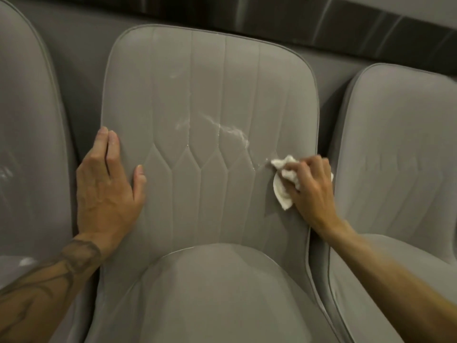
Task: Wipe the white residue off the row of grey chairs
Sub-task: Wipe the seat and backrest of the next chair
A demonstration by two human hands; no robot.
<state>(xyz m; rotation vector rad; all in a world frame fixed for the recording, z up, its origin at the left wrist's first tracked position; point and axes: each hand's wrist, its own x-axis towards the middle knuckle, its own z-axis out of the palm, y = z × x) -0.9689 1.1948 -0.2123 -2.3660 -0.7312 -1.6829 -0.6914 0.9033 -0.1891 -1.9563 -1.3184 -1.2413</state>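
A grey padded chair (pixel 210 95) with stitched panels fills the middle of the view. A streak of white residue (pixel 230 131) runs across its backrest, with a fainter smear (pixel 174 75) higher up. My right hand (pixel 312 189) is shut on a crumpled white cloth (pixel 284 184) and presses it against the backrest's lower right, just below the end of the streak. My left hand (pixel 108 184) lies flat and open on the backrest's left edge, fingers spread.
A second grey chair (pixel 27 120) stands on the left with white marks (pixel 6 172) on its backrest. A third grey chair (pixel 400 144) stands close on the right. A grey wall and a dark ledge (pixel 272 16) run behind the row.
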